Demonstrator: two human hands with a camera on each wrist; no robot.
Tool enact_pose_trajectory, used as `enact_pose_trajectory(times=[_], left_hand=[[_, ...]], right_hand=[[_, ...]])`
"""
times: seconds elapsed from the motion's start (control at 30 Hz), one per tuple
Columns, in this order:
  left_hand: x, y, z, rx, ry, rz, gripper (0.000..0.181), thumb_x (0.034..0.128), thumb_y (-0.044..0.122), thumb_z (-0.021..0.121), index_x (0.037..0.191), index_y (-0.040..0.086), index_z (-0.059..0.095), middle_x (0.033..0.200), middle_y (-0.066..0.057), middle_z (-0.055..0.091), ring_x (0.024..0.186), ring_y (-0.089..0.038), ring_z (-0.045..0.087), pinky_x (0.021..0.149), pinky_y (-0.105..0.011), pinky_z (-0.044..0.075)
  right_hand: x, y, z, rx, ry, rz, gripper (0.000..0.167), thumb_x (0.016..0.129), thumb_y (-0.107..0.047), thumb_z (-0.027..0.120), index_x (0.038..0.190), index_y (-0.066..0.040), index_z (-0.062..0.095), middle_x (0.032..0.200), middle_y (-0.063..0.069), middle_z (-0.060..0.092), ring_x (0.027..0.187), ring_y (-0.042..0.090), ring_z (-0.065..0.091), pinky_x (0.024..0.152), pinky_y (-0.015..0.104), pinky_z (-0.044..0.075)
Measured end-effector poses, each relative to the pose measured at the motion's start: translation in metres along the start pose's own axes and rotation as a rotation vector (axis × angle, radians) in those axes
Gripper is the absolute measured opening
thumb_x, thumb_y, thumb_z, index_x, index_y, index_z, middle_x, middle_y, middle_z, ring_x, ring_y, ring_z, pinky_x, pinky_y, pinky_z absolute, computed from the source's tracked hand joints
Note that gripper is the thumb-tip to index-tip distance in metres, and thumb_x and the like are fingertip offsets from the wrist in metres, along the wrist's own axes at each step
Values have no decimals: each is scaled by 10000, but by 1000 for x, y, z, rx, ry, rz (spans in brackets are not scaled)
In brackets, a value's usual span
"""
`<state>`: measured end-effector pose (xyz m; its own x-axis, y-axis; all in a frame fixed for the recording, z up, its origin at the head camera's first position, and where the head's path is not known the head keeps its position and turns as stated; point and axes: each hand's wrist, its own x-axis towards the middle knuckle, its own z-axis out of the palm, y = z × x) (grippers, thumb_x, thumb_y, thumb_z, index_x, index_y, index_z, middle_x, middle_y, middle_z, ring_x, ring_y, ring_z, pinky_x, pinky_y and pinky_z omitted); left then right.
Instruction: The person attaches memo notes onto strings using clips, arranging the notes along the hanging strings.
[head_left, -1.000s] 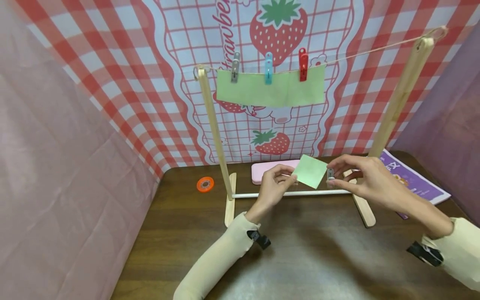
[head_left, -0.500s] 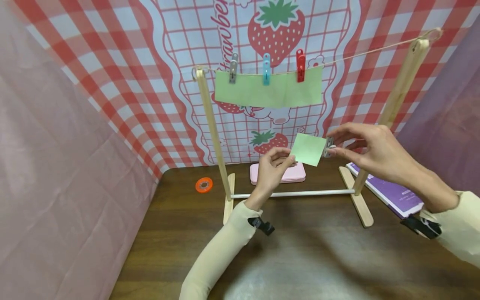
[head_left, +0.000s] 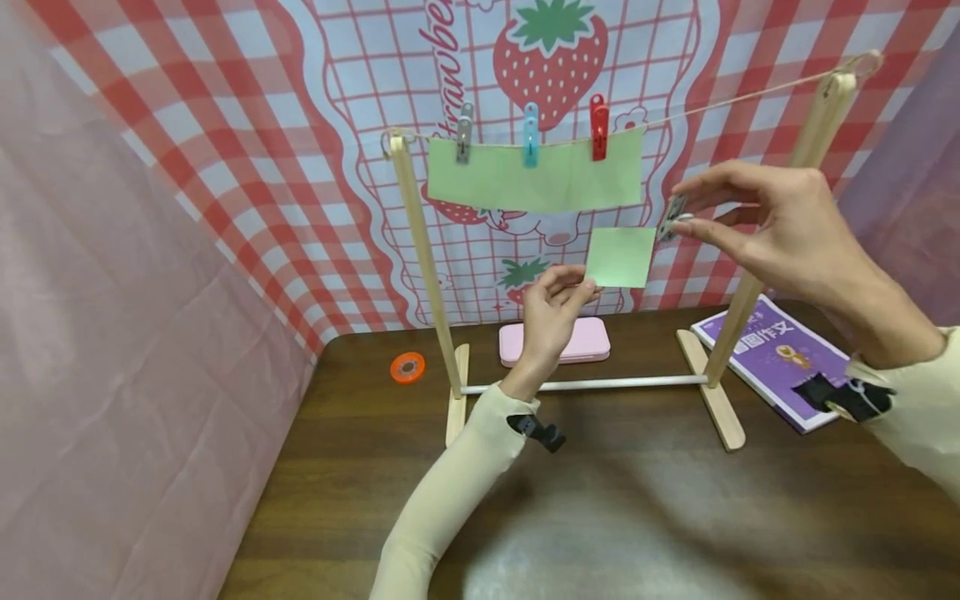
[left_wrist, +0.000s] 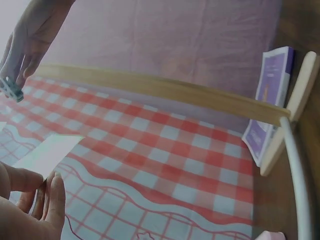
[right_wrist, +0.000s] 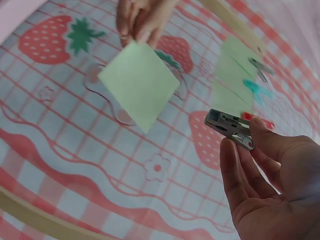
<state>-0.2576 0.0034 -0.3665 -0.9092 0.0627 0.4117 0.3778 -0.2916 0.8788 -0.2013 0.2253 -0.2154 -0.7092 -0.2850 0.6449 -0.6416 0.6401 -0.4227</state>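
Observation:
My left hand [head_left: 551, 317] pinches a square green paper note [head_left: 621, 257] by its lower left corner, between thumb and fingers. To the right of it, my right hand [head_left: 780, 221] holds a grey clothespin [right_wrist: 231, 129] between thumb and fingertips; note and pin are apart. Above both hands a string [head_left: 738, 102] runs between two wooden posts. Green paper [head_left: 536, 187] hangs from it in a row, held by a grey clothespin [head_left: 464, 137], a light blue clothespin [head_left: 531, 137] and a red clothespin [head_left: 599, 129].
A white rod [head_left: 622, 384] joins the feet of the left post [head_left: 427, 267] and right post [head_left: 738, 321]. Behind it lies a pink case [head_left: 588, 340]. An orange disc [head_left: 407, 367] sits at left, a purple book [head_left: 783, 358] at right. Strawberry-print cloth [head_left: 360, 250] covers the back.
Both hands have risen from near the rod toward the string, carrying the note and the grey clothespin. The right hand has gone higher and farther from the note.

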Motion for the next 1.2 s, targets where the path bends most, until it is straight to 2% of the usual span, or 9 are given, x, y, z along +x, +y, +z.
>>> enact_pose_trajectory(times=[0.1,0.2,0.4,0.47,0.6,0.67,0.9,1.1,1.2], left_hand=[[3,5,6,-28,18,17,282,971,-74,658,1229,-173,600,1156,-339,648,845,-49,705,912,-354,651],[6,8,11,-56,31,24,285,967,-87,654,1231,-178,596,1127,-296,662,837,-60,710,912,-352,651],[13,15,18,-114,52,22,289,962,-97,654,1233,-179,594,1036,-100,671,829,-81,712,898,-337,652],[15,17,21,-118,47,22,291,964,-96,653,1238,-175,593,1039,-112,673,827,-80,708,899,-333,652],[20,21,29,-133,38,32,301,963,-95,655,1245,-177,588,1089,-244,672,827,-74,705,907,-345,652],[22,23,33,-142,37,37,306,960,-95,658,1244,-185,585,1100,-270,668,828,-72,706,905,-344,652],[24,31,42,-175,43,36,303,956,-79,669,1237,-167,596,1046,-109,679,834,-64,706,883,-300,647],[27,39,50,-195,30,50,309,953,-86,675,1243,-164,599,1091,-235,683,838,-68,697,903,-325,649],[29,41,53,-215,26,52,322,953,-95,670,1255,-171,590,1052,-166,690,842,-68,702,891,-295,646]], right_hand=[[11,-2,-5,-2,42,3,324,890,-16,806,1204,-75,752,1023,-349,651,890,-154,653,809,-16,501],[19,-4,-10,0,77,12,309,902,-41,800,1207,-56,750,1014,-355,648,897,-159,650,812,-20,497],[33,-10,-17,-2,109,-6,314,919,-48,782,1231,-34,739,1015,-338,645,917,-148,646,846,-20,491],[37,-12,-19,-5,115,-22,308,922,-38,774,1228,-22,737,1022,-325,645,922,-140,647,852,-18,491],[45,-15,-22,-1,133,-36,299,930,-16,756,1227,4,727,1048,-305,644,920,-121,650,855,-10,499],[49,-16,-23,-2,144,-39,296,936,-22,750,1230,2,725,1057,-306,639,917,-117,647,862,-6,502],[62,-20,-26,-32,184,-44,296,954,-126,761,1244,-66,743,1026,-362,606,908,-137,613,897,24,496],[75,-21,-30,6,236,-69,244,954,-90,752,1189,-25,765,964,-352,633,857,-136,627,866,37,499],[81,-21,-31,47,260,-77,207,945,-66,757,1137,7,778,919,-332,653,809,-124,632,816,49,496]])
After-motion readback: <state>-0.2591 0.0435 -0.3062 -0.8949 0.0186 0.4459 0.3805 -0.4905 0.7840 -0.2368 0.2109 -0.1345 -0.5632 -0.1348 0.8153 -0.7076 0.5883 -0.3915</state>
